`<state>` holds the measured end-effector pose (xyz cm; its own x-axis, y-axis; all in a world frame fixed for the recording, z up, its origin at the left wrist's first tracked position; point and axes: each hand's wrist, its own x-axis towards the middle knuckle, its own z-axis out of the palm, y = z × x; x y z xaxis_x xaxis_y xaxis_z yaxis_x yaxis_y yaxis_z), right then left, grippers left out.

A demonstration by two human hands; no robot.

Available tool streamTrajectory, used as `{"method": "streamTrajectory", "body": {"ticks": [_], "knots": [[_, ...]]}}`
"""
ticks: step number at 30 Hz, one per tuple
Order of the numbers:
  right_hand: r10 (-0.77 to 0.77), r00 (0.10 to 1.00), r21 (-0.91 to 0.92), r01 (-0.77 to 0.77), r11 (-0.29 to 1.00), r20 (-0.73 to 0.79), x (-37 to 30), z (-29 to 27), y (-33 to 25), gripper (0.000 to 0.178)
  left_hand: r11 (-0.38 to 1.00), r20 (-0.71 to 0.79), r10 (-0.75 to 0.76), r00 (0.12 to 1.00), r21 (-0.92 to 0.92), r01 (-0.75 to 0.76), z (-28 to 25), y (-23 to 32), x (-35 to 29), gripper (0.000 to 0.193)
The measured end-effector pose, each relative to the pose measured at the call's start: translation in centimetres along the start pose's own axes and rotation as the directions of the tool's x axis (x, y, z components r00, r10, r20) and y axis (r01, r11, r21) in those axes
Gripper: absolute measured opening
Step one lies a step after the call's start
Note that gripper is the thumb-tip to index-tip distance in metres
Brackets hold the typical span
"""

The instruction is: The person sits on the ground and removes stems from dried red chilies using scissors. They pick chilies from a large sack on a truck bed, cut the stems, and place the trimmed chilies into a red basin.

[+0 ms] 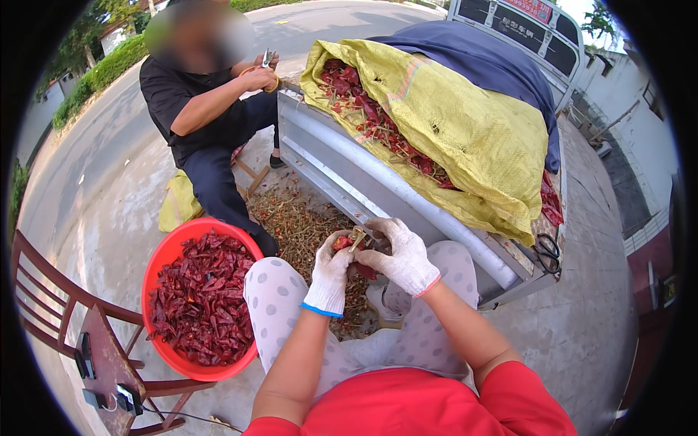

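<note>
In front of my knees, my left hand (331, 272), in a white knit glove with a blue cuff, is closed around a dried red chili (342, 243) with pale stems standing up from it. Close against it, my right hand (398, 258), gloved in white with a red cuff, has its fingers bent in at the stems. Another bit of red chili shows just under the right fingers; which hand holds it I cannot tell. At my left, a red plastic basin (155, 272) is heaped with dried red chilies (203, 298).
Cut stems (302, 225) litter the ground beyond my hands. A truck bed (407, 203) carries a yellow woven sack (465, 138) of chilies; black-handled scissors (547, 253) hang at its corner. A co-worker (196, 102) sits opposite with scissors (269, 58). A wooden chair (102, 334) holds small devices.
</note>
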<state>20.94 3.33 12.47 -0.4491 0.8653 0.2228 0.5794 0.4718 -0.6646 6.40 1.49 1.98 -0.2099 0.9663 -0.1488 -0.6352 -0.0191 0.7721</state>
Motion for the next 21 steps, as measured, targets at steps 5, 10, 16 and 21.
{"method": "streamTrajectory", "body": {"ticks": [5,10,16,21], "knots": [[-0.265,0.955,0.11,0.251,0.962,0.131,1.7,-1.4,0.0,0.025,0.992,0.163,0.007,0.987,0.121,-0.027,0.3,1.5,-1.5,0.036],[-0.417,0.9,0.047,0.415,0.909,0.124,1.9,-1.4,1.6,0.015,0.985,0.234,-0.039,0.971,0.173,-0.002,0.5,1.8,-1.9,0.037],[-0.427,0.896,-0.023,0.433,0.901,0.125,1.4,-1.0,1.8,0.018,0.93,0.251,-0.067,0.966,0.365,-0.031,1.3,2.2,-2.5,0.027],[0.053,0.982,0.237,-0.095,0.967,0.18,1.1,-0.8,0.5,0.018,0.931,0.245,-0.039,0.969,0.362,-0.054,1.5,1.9,-2.7,0.017]]}}
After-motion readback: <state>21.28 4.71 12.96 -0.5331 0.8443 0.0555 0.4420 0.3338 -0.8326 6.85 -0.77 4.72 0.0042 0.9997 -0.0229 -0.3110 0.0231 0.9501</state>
